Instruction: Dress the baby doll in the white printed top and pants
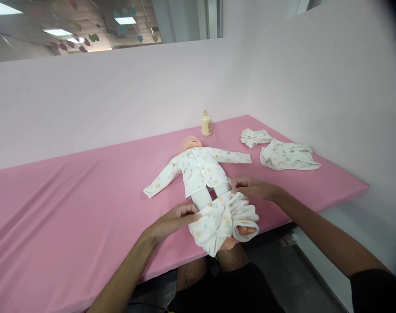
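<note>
Forearms [312, 221] nearest; left hand [178, 217], right hand [245, 188] pinching trousers [214, 219] at far edge. Draw both sides evenly farther up, without dragging doll [189, 142].

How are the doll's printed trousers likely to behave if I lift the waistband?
The trousers will probably flop, since the cloth is bunched in loose folds. They seem light, being only soft-looking fabric. Lifting may drag the doll's legs along, as these run down inside them.
</note>
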A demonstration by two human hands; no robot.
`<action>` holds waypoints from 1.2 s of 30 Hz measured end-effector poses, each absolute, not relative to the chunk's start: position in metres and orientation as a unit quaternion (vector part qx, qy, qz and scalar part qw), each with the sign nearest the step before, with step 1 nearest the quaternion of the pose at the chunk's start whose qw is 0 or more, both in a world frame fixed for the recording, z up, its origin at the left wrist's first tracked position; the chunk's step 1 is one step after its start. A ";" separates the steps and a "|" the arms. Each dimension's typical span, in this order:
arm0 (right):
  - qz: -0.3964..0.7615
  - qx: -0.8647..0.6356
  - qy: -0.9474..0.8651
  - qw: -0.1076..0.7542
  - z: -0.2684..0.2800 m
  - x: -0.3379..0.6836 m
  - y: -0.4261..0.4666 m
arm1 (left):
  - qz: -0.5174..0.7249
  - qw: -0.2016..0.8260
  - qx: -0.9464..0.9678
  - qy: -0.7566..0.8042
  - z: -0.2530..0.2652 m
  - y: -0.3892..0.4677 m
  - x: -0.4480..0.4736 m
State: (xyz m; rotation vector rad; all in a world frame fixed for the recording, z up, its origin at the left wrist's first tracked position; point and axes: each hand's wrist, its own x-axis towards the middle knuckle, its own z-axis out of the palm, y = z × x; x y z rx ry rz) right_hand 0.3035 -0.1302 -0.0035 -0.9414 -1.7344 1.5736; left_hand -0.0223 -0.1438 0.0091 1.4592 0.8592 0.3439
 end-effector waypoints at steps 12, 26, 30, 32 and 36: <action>0.664 -0.370 -0.524 0.383 -0.042 0.293 -0.120 | 0.307 0.577 0.565 0.504 -0.004 -0.139 -0.012; 0.570 -0.431 -0.617 0.330 -0.037 0.297 -0.127 | 0.441 0.622 0.406 0.504 -0.023 -0.105 -0.021; 0.545 -0.426 -0.667 0.277 -0.022 0.301 -0.126 | 0.501 0.658 0.278 0.489 -0.024 -0.069 -0.014; 0.548 -0.412 -0.684 0.249 -0.014 0.304 -0.124 | 0.509 0.660 0.263 0.487 -0.023 -0.055 -0.004; 0.590 -0.372 -0.685 0.211 -0.009 0.311 -0.122 | 0.500 0.679 0.290 0.453 -0.020 -0.034 0.012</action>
